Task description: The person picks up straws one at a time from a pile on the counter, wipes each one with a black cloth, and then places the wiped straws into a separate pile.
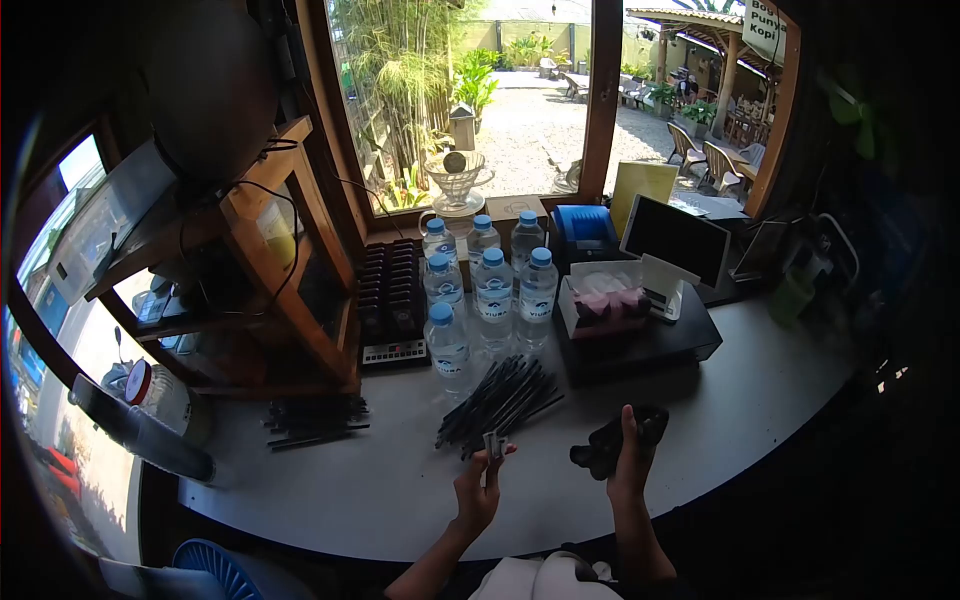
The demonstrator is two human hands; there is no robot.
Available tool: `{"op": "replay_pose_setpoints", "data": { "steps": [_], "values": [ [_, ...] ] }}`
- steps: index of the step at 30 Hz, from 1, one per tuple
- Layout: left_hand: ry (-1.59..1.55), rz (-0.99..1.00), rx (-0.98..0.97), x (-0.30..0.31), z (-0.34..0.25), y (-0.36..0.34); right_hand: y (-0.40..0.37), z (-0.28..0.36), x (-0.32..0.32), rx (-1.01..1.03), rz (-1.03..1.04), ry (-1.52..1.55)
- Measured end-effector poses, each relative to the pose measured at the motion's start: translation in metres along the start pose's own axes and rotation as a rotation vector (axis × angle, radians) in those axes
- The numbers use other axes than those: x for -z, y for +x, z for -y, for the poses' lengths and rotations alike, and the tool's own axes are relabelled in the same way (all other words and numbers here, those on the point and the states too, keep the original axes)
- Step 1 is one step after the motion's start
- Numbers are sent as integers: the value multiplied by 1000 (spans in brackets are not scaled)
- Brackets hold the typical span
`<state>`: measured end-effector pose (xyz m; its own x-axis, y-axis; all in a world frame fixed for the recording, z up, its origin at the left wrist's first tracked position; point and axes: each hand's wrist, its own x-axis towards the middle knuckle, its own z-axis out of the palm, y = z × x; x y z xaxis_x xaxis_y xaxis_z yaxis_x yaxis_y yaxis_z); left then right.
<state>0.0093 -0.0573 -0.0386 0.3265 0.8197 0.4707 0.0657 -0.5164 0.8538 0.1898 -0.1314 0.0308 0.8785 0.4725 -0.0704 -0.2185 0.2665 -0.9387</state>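
Observation:
My left hand (478,497) is closed at the near end of a loose pile of black straws (505,400). Between its fingertips is a small bundle of pale, short pieces (494,445) with a spot of red beside it; what they are I cannot tell. To the right, my right hand (632,468) grips a dark, crumpled black bundle (605,446), thumb pointing up along it. A second, smaller pile of black straws (315,418) lies on the left of the white table (390,500).
Behind the straws stand several blue-capped water bottles (492,295). A tissue box (605,300) sits on a black box (650,350), with a tablet screen (675,240) behind. At left are a wooden shelf (310,250), a rack of dark devices (390,300) and a tilted dark cylinder (150,435).

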Motion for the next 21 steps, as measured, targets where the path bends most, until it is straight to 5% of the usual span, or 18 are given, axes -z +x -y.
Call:
{"op": "replay_pose_setpoints", "data": {
  "steps": [14,21],
  "values": [
    [160,142,183,-22,16,-13,24,-19,18,-152,254,12],
    [654,-2,-82,7,-16,55,39,-13,11,-149,274,52]
  ]
}}
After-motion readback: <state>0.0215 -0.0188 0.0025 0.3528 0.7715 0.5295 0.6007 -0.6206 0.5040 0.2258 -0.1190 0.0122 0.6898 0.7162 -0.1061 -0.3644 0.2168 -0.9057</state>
